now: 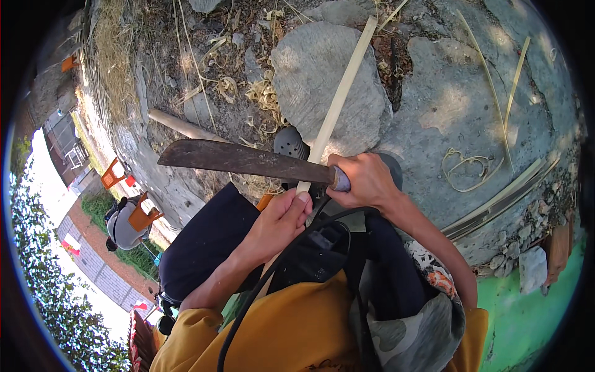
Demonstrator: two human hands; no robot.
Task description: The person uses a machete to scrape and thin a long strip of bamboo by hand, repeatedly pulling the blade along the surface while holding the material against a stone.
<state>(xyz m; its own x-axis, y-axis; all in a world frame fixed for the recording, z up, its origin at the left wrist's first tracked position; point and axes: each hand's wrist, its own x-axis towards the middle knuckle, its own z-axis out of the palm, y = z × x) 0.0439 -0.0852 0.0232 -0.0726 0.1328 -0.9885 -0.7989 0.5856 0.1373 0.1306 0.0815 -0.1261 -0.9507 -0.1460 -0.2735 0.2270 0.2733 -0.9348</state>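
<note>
My right hand [364, 181] is closed around the handle of a machete, whose long dark blade [242, 160] points left and lies across a pale bamboo strip [344, 93]. Just below the blade, my left hand [279, 224] grips the same strip, thumb on top. The strip runs from my lap up and away over a flat grey stone [328, 74]. Where exactly the blade's edge meets the strip cannot be made out. Part of a dark clog with holes [290, 145] shows beside the strip.
Curled shavings [263, 96] and a wooden stick [186, 126] lie on the ground to the left. Several split strips [496, 201] are bundled at the right, near a green wall [527, 322]. A black cable [273, 263] crosses my lap. A person [130, 223] sits at far left.
</note>
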